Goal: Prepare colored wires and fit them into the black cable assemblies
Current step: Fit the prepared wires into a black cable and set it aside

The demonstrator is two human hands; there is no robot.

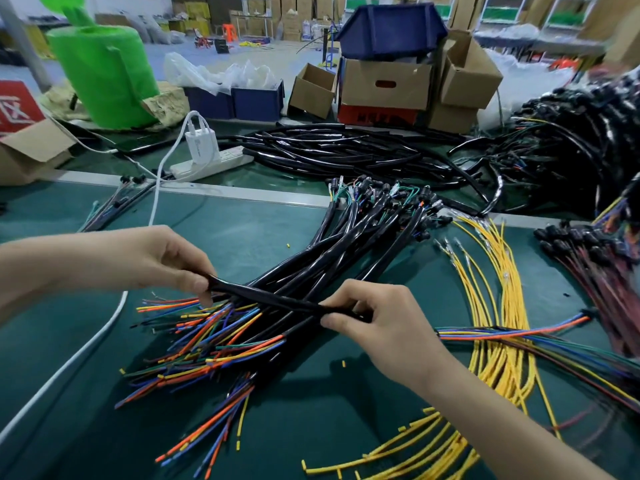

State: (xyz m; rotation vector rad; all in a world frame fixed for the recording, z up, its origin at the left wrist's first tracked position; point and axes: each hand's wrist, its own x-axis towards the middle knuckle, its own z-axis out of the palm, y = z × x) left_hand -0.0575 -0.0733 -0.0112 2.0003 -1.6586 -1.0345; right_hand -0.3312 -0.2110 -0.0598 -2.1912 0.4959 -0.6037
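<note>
Both hands [166, 261] [374, 323] pinch one black sleeve [270, 297] above the cable bundle [346, 251].

Black harness pile [581, 140] at right: blurred, cropped; connectors, probably.

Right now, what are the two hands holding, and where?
One black tube: the left hand pinches one end, the right hand the other.

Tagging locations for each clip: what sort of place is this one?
Probably a wire-harness assembly workshop: a green-matted workbench heaped with black sheathed cable assemblies ending in coloured wires, bundles of yellow terminated wires, and stacked brown cardboard cartons behind.
</note>
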